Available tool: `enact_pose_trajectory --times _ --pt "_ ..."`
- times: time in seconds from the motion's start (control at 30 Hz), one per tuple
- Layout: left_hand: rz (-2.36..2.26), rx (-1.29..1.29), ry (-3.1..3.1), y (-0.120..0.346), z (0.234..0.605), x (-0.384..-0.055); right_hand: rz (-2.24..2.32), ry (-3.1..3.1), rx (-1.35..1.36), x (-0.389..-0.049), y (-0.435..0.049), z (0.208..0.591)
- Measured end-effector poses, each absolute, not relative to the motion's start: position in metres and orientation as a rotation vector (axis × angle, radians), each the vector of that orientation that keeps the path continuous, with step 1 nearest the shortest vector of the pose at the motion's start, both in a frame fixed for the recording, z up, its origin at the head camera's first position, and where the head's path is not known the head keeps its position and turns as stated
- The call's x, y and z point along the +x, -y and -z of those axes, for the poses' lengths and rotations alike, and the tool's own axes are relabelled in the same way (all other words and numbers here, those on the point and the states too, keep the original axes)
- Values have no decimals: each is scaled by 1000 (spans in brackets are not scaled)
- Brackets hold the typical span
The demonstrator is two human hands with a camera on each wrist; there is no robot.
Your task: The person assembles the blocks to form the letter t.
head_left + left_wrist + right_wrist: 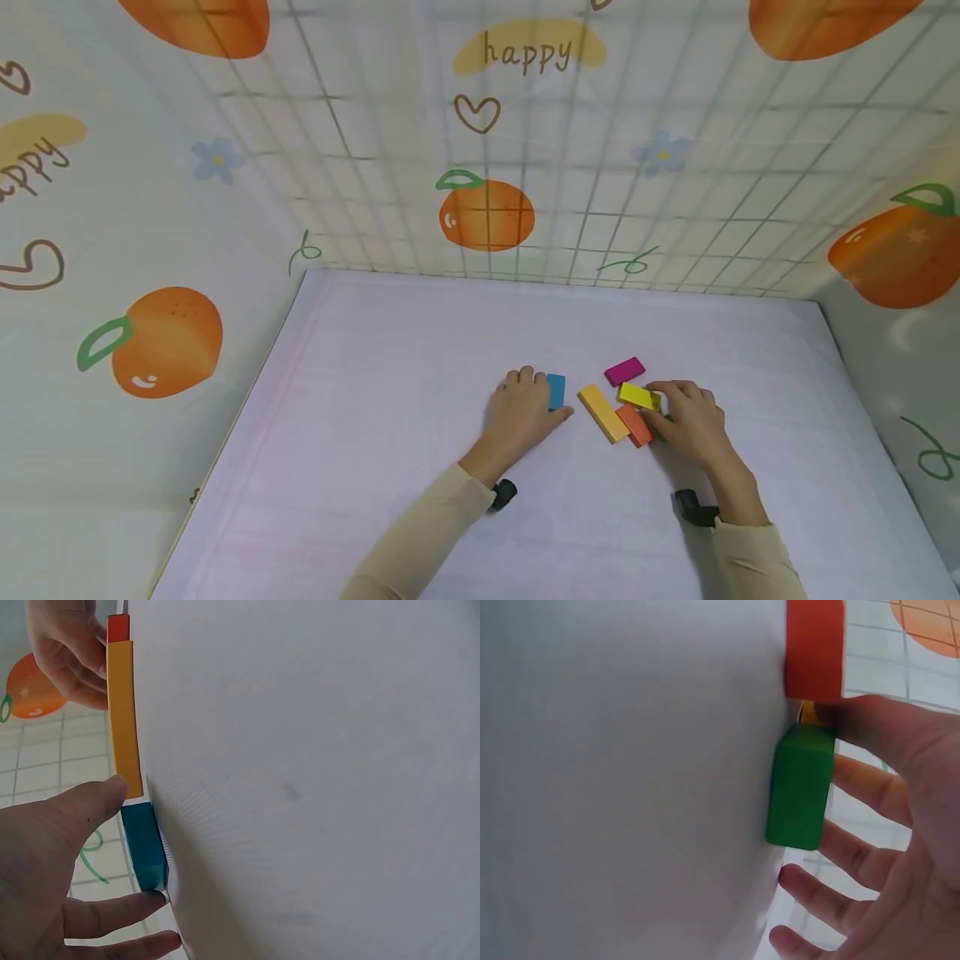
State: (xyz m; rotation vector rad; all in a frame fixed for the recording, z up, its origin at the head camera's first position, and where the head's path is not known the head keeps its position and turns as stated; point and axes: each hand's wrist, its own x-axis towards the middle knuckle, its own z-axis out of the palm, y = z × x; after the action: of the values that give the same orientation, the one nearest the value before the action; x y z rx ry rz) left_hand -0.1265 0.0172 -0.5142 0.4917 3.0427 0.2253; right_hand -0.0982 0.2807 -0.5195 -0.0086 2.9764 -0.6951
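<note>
My left hand (519, 410) reaches around a blue block (556, 392) on the table. In the left wrist view, the index fingertip lies at one end of this blue block (144, 847), and the thumb is near the other end. My right hand (692, 421) pinches the right end of a yellow block (636, 395) between thumb and index finger. Close to the right thumb is an orange-red block (635, 425). A green block (802, 787) stands under the right hand, mostly hidden in the head view. The right hand's other fingers are spread.
A longer orange-yellow block (602, 413) lies between the hands, beside the orange-red one. Behind the yellow block is a magenta block (625, 372). The white table (390, 375) is bounded by printed cloth walls (375, 183) at the back and sides.
</note>
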Motion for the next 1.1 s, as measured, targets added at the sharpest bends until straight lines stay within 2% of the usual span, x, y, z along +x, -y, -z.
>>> enact_pose_trajectory --times 1.1 --pt "-282 583 -3109 -8 510 -133 692 -2979 -3 -99 -283 516"
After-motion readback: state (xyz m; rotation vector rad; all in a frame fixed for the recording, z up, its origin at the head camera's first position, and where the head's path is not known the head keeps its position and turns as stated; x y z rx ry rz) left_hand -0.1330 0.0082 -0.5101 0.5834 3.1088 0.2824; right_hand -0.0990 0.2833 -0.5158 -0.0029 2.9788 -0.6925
